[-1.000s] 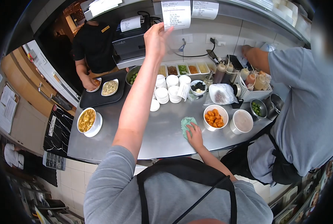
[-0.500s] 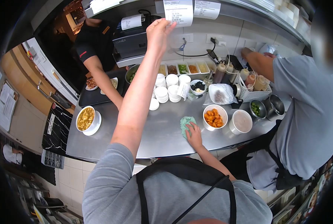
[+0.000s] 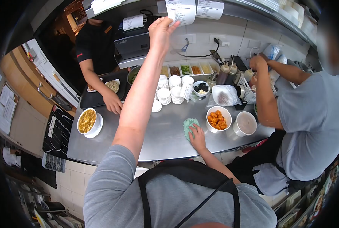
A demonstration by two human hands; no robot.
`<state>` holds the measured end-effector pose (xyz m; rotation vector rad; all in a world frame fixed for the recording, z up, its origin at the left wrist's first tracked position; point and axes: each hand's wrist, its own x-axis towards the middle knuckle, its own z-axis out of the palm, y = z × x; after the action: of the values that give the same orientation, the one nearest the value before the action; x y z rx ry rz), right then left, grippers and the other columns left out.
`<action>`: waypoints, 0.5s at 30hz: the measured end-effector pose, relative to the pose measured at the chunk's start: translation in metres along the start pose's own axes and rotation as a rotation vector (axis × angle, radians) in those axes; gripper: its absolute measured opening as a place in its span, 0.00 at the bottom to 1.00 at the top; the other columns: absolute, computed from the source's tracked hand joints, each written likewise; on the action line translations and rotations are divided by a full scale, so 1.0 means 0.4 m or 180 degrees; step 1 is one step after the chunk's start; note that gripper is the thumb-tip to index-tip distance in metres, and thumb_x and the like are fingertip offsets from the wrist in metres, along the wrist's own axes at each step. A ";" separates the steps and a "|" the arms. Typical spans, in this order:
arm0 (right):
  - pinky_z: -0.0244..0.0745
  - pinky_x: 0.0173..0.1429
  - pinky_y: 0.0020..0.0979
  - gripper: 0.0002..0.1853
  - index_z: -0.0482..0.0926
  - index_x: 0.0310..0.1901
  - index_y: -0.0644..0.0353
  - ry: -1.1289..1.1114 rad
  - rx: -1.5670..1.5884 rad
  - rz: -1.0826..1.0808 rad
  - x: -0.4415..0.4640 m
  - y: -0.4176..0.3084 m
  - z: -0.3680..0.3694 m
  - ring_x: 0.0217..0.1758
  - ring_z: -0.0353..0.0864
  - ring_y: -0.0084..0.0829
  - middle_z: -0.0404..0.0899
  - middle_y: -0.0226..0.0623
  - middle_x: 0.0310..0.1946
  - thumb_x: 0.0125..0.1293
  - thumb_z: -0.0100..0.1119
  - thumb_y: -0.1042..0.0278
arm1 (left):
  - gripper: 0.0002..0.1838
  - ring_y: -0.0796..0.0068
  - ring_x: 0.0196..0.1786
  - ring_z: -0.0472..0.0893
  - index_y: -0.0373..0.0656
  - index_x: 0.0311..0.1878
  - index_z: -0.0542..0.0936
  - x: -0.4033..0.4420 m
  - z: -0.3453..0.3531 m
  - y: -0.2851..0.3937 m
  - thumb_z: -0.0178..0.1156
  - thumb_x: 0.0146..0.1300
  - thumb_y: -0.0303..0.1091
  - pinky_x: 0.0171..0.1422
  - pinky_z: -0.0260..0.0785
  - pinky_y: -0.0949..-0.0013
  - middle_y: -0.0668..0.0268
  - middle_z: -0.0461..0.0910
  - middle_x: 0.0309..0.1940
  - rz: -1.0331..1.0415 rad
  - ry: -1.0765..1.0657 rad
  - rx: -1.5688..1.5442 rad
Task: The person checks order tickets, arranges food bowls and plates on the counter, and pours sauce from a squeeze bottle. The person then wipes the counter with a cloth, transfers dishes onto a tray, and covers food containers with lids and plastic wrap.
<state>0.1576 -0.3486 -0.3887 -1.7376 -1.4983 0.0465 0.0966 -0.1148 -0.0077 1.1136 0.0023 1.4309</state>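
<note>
My left hand [image 3: 162,35] is raised high, pinching the lower left corner of a printed order ticket [image 3: 181,12] that hangs from the shelf edge. On the steel counter [image 3: 158,133], a green cleaning cloth [image 3: 190,128] lies crumpled under the fingers of my right hand [image 3: 197,138]. Just right of that hand stands a white tub of orange-coated food pieces [image 3: 218,121]. Beside it is another white tub with pale contents [image 3: 245,124].
Stacked white lids [image 3: 164,95] stand mid-counter, before trays of toppings [image 3: 185,70]. A noodle bowl [image 3: 87,121] is at the left. One co-worker's hand [image 3: 112,102] is by a dark tray [image 3: 91,99]; another co-worker [image 3: 310,114] reaches over a white basket [image 3: 249,97].
The left co-worker's hand has come clear of my arm, nearer the tray. At right, the co-worker has brought both hands together above the basket. My hands have hardly moved.
</note>
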 end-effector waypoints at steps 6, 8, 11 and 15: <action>0.61 0.55 0.39 0.14 0.74 0.45 0.57 0.0072 -0.0006 -0.0032 0.001 0.002 0.002 0.51 0.66 0.44 0.68 0.42 0.49 0.54 0.54 0.69 | 0.03 0.77 0.33 0.75 0.32 0.30 0.73 -0.007 0.011 0.016 0.51 0.54 0.22 0.48 0.74 0.68 0.64 0.73 0.28 -0.0071 0.0059 -0.0014; 0.62 0.55 0.39 0.14 0.74 0.45 0.57 0.0080 -0.0007 -0.0034 0.000 0.002 0.002 0.51 0.66 0.45 0.68 0.42 0.49 0.54 0.55 0.69 | 0.04 0.77 0.33 0.75 0.32 0.31 0.73 -0.013 0.023 0.033 0.51 0.55 0.22 0.48 0.74 0.68 0.65 0.73 0.28 -0.0140 0.0110 -0.0059; 0.62 0.55 0.40 0.15 0.74 0.45 0.57 0.0084 -0.0008 -0.0043 0.000 0.004 0.003 0.50 0.66 0.45 0.68 0.42 0.49 0.54 0.55 0.69 | 0.05 0.77 0.33 0.75 0.31 0.33 0.72 -0.008 0.027 0.039 0.51 0.55 0.23 0.48 0.74 0.68 0.65 0.72 0.27 -0.0034 0.0044 -0.0017; 0.60 0.56 0.40 0.15 0.74 0.46 0.56 0.0010 -0.0001 -0.0001 -0.002 0.002 0.003 0.52 0.65 0.44 0.67 0.42 0.50 0.55 0.54 0.67 | 0.04 0.78 0.33 0.75 0.31 0.30 0.73 0.015 0.023 0.026 0.50 0.55 0.22 0.47 0.75 0.68 0.66 0.72 0.26 0.0036 0.0020 0.0136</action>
<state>0.1577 -0.3485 -0.3903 -1.7370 -1.4963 0.0435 0.0956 -0.1181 0.0071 1.1457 0.0314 1.4503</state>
